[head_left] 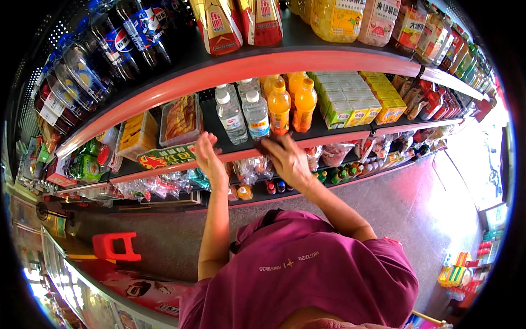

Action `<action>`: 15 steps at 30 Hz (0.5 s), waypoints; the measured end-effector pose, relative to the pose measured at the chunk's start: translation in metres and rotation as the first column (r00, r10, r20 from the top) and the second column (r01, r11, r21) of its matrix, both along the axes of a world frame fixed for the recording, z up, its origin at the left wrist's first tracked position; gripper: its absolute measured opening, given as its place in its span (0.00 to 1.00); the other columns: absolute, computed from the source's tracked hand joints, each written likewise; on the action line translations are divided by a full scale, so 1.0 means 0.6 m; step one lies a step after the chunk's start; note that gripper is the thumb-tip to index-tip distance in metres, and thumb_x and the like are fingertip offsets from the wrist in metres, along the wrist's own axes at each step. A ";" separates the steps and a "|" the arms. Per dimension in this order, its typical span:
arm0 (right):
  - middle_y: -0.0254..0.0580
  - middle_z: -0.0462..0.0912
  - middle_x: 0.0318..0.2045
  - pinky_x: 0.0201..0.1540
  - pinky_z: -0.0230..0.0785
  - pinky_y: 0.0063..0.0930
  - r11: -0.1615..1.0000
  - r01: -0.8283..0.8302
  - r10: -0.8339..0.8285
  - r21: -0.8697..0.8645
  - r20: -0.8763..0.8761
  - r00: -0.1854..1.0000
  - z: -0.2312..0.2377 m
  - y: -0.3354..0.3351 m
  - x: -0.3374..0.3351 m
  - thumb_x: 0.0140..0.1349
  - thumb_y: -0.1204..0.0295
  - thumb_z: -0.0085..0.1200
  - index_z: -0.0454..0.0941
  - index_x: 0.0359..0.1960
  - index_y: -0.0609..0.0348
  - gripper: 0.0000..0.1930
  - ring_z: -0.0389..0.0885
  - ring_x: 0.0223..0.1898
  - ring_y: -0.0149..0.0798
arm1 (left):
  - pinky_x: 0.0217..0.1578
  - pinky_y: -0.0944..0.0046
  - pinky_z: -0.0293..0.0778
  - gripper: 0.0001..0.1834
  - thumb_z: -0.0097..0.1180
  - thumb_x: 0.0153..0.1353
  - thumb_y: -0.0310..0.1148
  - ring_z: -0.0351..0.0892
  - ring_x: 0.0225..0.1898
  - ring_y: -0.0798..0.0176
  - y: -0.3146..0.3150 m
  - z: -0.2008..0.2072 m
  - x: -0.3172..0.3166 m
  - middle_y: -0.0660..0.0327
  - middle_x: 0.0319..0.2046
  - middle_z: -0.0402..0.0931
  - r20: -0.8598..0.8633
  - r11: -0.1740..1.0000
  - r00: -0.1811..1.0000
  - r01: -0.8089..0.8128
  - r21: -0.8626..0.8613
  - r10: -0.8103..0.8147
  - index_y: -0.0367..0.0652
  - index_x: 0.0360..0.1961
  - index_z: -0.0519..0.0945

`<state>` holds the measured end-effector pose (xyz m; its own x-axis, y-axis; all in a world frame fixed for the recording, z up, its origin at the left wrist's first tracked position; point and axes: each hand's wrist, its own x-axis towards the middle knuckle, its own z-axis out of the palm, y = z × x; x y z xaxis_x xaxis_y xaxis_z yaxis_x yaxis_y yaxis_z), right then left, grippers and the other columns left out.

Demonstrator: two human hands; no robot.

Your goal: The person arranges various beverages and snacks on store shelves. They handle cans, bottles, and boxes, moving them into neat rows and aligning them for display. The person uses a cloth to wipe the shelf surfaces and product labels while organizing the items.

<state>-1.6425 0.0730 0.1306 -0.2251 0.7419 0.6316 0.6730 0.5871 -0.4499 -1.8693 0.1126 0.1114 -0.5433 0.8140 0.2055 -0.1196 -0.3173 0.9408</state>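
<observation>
My left hand [211,163] is raised at the front of the middle shelf, its fingers stretched up and its palm turned toward the right. It holds nothing and is nearest to a clear water bottle [232,122] with a white cap. My right hand [289,163] reaches to the shelf edge with fingers extended, just below a second water bottle [256,114] and an orange drink bottle [279,109]. Nothing shows in its grasp; its fingertips look dark and slightly blurred. Another orange drink bottle [304,107] stands beside the first, with more bottles behind. All stand upright.
Left of the bottles are plastic tubs of packaged snacks [181,120]. On the right sit stacked green drink cartons [344,98] and yellow cartons [385,98]. A red shelf edge [307,61] overhangs them. Bagged goods fill the shelf below; a red stool [116,247] stands on the floor.
</observation>
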 end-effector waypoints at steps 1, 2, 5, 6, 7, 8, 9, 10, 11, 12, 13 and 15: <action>0.47 0.78 0.52 0.49 0.80 0.46 0.997 0.044 -0.041 0.059 -0.042 0.998 0.026 0.010 -0.005 0.61 0.77 0.61 0.81 0.61 0.49 0.25 0.82 0.50 0.55 | 0.48 0.63 0.73 0.27 0.51 0.76 0.54 0.79 0.58 0.65 0.003 0.016 -0.008 0.61 0.57 0.80 -0.079 0.999 0.996 0.034 0.009 -0.033 0.46 0.65 0.76; 0.48 0.78 0.52 0.49 0.80 0.46 0.989 0.093 -0.086 0.115 -0.061 0.994 0.060 0.019 -0.015 0.60 0.78 0.61 0.81 0.62 0.48 0.26 0.82 0.50 0.55 | 0.50 0.63 0.71 0.29 0.50 0.77 0.55 0.78 0.60 0.64 0.017 0.015 -0.017 0.60 0.60 0.79 -0.096 0.998 0.994 0.051 0.023 -0.049 0.45 0.67 0.75; 0.50 0.77 0.51 0.49 0.79 0.47 0.928 0.222 -0.199 0.299 -0.105 0.974 0.127 0.066 -0.052 0.58 0.79 0.61 0.80 0.64 0.45 0.30 0.80 0.49 0.56 | 0.55 0.58 0.69 0.35 0.43 0.78 0.60 0.74 0.66 0.59 0.060 0.038 -0.009 0.57 0.66 0.76 -0.180 0.997 0.981 0.082 0.015 -0.078 0.44 0.71 0.72; 0.50 0.76 0.52 0.50 0.78 0.46 0.942 0.240 -0.232 0.234 -0.059 0.971 0.120 0.087 -0.067 0.56 0.80 0.61 0.79 0.65 0.43 0.32 0.79 0.49 0.55 | 0.57 0.56 0.69 0.37 0.40 0.78 0.62 0.73 0.67 0.58 0.070 0.048 -0.005 0.56 0.67 0.75 -0.212 0.996 0.974 0.086 0.001 -0.084 0.43 0.72 0.71; 0.46 0.74 0.48 0.38 0.79 0.40 0.892 0.233 -0.271 0.389 0.046 0.962 0.117 0.108 -0.081 0.58 0.74 0.61 0.80 0.62 0.42 0.27 0.78 0.46 0.47 | 0.58 0.55 0.68 0.38 0.39 0.78 0.63 0.72 0.68 0.57 0.080 0.049 -0.006 0.56 0.67 0.75 -0.217 0.995 0.971 0.103 -0.001 -0.101 0.43 0.73 0.70; 0.46 0.73 0.48 0.38 0.80 0.40 0.906 0.189 -0.258 0.379 0.139 0.956 0.102 0.116 -0.094 0.57 0.74 0.60 0.79 0.62 0.43 0.28 0.78 0.47 0.48 | 0.59 0.54 0.67 0.39 0.38 0.78 0.64 0.71 0.69 0.57 0.092 0.050 -0.006 0.56 0.68 0.74 -0.219 0.992 0.968 0.124 -0.001 -0.121 0.43 0.73 0.70; 0.46 0.73 0.48 0.38 0.80 0.40 0.919 0.149 -0.244 0.364 0.230 0.942 0.087 0.117 -0.105 0.56 0.75 0.60 0.79 0.63 0.43 0.29 0.78 0.48 0.49 | 0.60 0.53 0.67 0.40 0.37 0.78 0.65 0.70 0.69 0.57 0.104 0.052 -0.007 0.56 0.68 0.74 -0.223 0.989 0.964 0.146 -0.001 -0.143 0.43 0.73 0.69; 0.46 0.72 0.48 0.39 0.82 0.38 0.933 0.115 -0.222 0.340 0.297 0.929 0.076 0.105 -0.116 0.53 0.75 0.60 0.79 0.62 0.44 0.30 0.78 0.49 0.51 | 0.61 0.54 0.65 0.41 0.35 0.77 0.66 0.69 0.70 0.57 0.106 0.055 -0.004 0.58 0.70 0.72 -0.221 0.982 0.957 0.188 -0.023 -0.188 0.44 0.75 0.68; 0.46 0.72 0.47 0.41 0.83 0.37 0.952 0.058 -0.163 0.300 0.337 0.927 0.071 0.087 -0.123 0.54 0.74 0.60 0.80 0.61 0.45 0.28 0.78 0.50 0.51 | 0.61 0.55 0.62 0.43 0.33 0.76 0.69 0.65 0.74 0.61 0.117 0.039 -0.017 0.61 0.73 0.70 -0.210 0.968 0.945 0.250 -0.027 -0.250 0.49 0.77 0.66; 0.45 0.72 0.46 0.41 0.83 0.38 0.965 0.024 -0.105 0.262 0.300 0.948 0.062 0.071 -0.125 0.55 0.74 0.61 0.80 0.59 0.45 0.26 0.80 0.49 0.50 | 0.61 0.55 0.61 0.43 0.32 0.76 0.69 0.65 0.74 0.61 0.126 0.031 -0.025 0.61 0.73 0.69 -0.202 0.956 0.935 0.289 -0.049 -0.293 0.49 0.77 0.66; 0.45 0.73 0.44 0.41 0.83 0.38 0.975 -0.017 -0.042 0.223 0.257 0.966 0.055 0.060 -0.128 0.57 0.73 0.61 0.81 0.57 0.45 0.24 0.81 0.48 0.49 | 0.62 0.54 0.60 0.43 0.32 0.76 0.69 0.64 0.75 0.61 0.134 0.029 -0.035 0.62 0.74 0.68 -0.196 0.944 0.923 0.323 -0.073 -0.331 0.50 0.77 0.66; 0.44 0.75 0.43 0.41 0.82 0.40 0.998 -0.029 0.020 0.049 0.176 0.984 0.058 0.043 -0.130 0.59 0.76 0.62 0.83 0.57 0.45 0.22 0.83 0.47 0.49 | 0.64 0.55 0.61 0.41 0.34 0.78 0.66 0.65 0.74 0.59 0.142 0.054 -0.053 0.58 0.72 0.70 0.132 0.868 0.870 0.488 -0.092 -0.475 0.45 0.76 0.67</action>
<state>-1.7204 0.0990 0.1656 -0.3530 0.7029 0.6175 0.7240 0.6232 -0.2956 -1.9012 0.1978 0.1441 -0.0904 0.9943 0.0561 -0.3254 -0.0828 0.9419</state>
